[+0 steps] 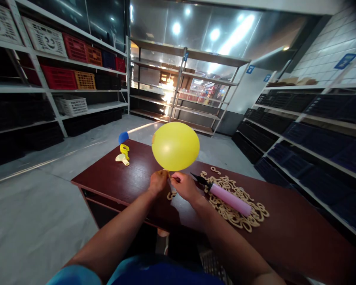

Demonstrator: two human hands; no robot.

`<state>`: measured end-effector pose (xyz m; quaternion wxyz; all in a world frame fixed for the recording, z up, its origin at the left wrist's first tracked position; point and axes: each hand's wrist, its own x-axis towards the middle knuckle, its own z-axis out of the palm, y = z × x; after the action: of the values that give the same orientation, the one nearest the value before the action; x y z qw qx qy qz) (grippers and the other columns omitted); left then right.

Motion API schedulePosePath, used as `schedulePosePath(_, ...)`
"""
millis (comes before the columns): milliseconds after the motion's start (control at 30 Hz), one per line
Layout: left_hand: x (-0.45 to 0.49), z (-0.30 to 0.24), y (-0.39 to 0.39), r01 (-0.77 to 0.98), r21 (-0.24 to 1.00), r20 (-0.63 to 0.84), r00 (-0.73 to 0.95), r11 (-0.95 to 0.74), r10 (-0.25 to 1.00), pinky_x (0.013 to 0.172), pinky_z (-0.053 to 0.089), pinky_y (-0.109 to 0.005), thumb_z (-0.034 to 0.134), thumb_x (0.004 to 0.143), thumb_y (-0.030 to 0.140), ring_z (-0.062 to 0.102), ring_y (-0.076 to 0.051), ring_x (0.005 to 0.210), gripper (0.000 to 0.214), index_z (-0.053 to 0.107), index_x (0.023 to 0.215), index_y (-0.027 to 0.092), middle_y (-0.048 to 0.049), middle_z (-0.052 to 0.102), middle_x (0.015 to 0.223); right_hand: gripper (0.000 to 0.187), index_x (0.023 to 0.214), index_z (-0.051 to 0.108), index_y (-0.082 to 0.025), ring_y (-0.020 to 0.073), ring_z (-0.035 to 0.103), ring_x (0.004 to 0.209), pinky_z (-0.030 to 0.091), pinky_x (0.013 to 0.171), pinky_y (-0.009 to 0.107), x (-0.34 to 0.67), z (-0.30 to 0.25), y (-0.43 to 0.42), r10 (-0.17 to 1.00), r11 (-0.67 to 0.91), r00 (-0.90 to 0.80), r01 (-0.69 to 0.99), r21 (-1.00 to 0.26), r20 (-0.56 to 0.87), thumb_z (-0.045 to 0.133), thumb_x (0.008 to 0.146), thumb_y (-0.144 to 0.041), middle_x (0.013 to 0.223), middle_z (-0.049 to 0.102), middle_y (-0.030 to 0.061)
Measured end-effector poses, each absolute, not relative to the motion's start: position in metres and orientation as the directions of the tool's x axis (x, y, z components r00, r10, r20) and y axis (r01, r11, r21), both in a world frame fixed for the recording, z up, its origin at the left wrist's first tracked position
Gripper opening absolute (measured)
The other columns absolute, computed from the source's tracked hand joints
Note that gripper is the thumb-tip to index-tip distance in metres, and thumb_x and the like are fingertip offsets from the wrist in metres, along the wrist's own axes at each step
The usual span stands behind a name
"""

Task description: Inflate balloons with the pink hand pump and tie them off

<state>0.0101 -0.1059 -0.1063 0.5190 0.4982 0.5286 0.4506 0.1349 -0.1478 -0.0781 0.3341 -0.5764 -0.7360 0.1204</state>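
Observation:
A blown-up yellow balloon [175, 146] stands above the table, its neck end pointing down to my hands. My left hand [158, 182] is closed, pinching at the balloon's neck. Close beside it, my right hand [184, 185] pinches at the same neck with thumb and forefinger; the fingers hide most of the neck. Just below my hands lies a small beige curly piece [172, 195]. To the right of my right hand, a pink balloon pump [230, 199] with a black nozzle rests on a heap of beige curly pieces [246, 226].
Uninflated balloons lie at the far left of the dark red table [106, 186]: a cream one [122, 159], a yellow one [125, 151] and a blue one [123, 137] at the edge. Shelves with crates [59, 78] line the left; dark crates [314, 142] fill the right shelves.

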Motion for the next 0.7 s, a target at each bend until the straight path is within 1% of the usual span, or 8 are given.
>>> schedulePosePath(100,0.011,-0.110,-0.105,0.309,0.951,0.044,-0.052,-0.025,0.998,0.050,0.026,-0.023,0.045,0.079,0.031,0.043,-0.012,0.051,0.034,0.052,0.049,0.017,-0.0026,0.050,0.051,0.014,0.079,0.060,-0.022,0.0137,0.056,0.072,0.039,0.066,0.023,0.130,-0.069,-0.154,0.883,0.391,-0.233,0.845,-0.365,0.407,0.046,0.078,-0.020,0.078,0.064,0.0007)
schedulePosePath(233,0.013,-0.116,-0.106,0.321,0.944,0.095,-0.028,-0.081,0.995,0.052,0.025,-0.023,0.045,0.079,0.029,0.042,-0.013,0.053,0.031,0.050,0.050,0.017,-0.0026,0.050,0.052,0.021,0.086,0.060,-0.022,0.0132,0.055,0.073,0.038,0.064,0.023,0.129,-0.064,-0.154,0.842,0.415,-0.286,0.885,-0.210,0.458,0.039,0.085,-0.022,0.091,0.059,0.0041)
schedulePosePath(300,0.014,-0.118,-0.108,0.313,0.943,0.116,-0.007,-0.108,0.993,0.053,0.026,-0.023,0.045,0.079,0.026,0.042,-0.013,0.053,0.030,0.050,0.051,0.017,-0.0026,0.050,0.053,0.022,0.087,0.061,-0.023,0.0132,0.055,0.078,0.040,0.067,0.023,0.130,-0.066,-0.149,0.831,0.441,-0.280,0.858,-0.263,0.480,0.039,0.086,-0.023,0.094,0.058,0.0043)
schedulePosePath(400,0.015,-0.119,-0.110,0.309,0.939,0.153,0.024,-0.153,0.988,0.055,0.028,-0.024,0.042,0.081,0.024,0.046,-0.014,0.056,0.029,0.052,0.054,0.017,-0.0042,0.053,0.058,0.016,0.086,0.062,-0.023,0.0134,0.057,0.077,0.043,0.069,0.024,0.135,-0.072,-0.138,0.862,0.437,-0.198,0.757,-0.486,0.467,0.047,0.083,-0.027,0.088,0.060,0.0028)
schedulePosePath(467,0.016,-0.119,-0.112,0.313,0.938,0.148,0.032,-0.151,0.988,0.056,0.029,-0.024,0.042,0.081,0.024,0.048,-0.015,0.058,0.028,0.052,0.055,0.017,-0.0051,0.054,0.060,0.016,0.087,0.061,-0.022,0.0119,0.057,0.064,0.044,0.060,0.024,0.139,-0.076,-0.131,0.921,0.360,-0.143,0.665,-0.654,0.362,0.052,0.080,-0.032,0.080,0.062,0.0005)
schedulePosePath(533,0.017,-0.118,-0.113,0.315,0.941,0.115,0.033,-0.119,0.993,0.056,0.030,-0.024,0.045,0.080,0.025,0.048,-0.015,0.056,0.029,0.051,0.052,0.018,-0.0050,0.053,0.057,0.017,0.085,0.060,-0.021,0.0101,0.054,0.052,0.043,0.052,0.022,0.142,-0.078,-0.126,0.962,0.267,-0.119,0.608,-0.748,0.246,0.054,0.077,-0.036,0.073,0.062,-0.0017)
schedulePosePath(600,0.019,-0.117,-0.113,0.304,0.949,0.082,0.034,-0.088,0.996,0.056,0.030,-0.024,0.046,0.079,0.027,0.047,-0.015,0.054,0.031,0.050,0.050,0.018,-0.0046,0.052,0.055,0.016,0.080,0.060,-0.021,0.0102,0.054,0.051,0.041,0.050,0.022,0.142,-0.079,-0.125,0.972,0.228,-0.092,0.618,-0.753,0.218,0.055,0.076,-0.036,0.070,0.062,-0.0022)
schedulePosePath(700,0.021,-0.115,-0.112,0.304,0.948,0.087,0.034,-0.093,0.996,0.056,0.030,-0.025,0.046,0.078,0.026,0.046,-0.015,0.055,0.031,0.050,0.049,0.018,-0.0046,0.051,0.055,0.014,0.074,0.060,-0.021,0.0128,0.056,0.060,0.041,0.056,0.023,0.140,-0.077,-0.128,0.958,0.208,-0.013,0.715,-0.667,0.285,0.053,0.076,-0.033,0.069,0.063,-0.0001)
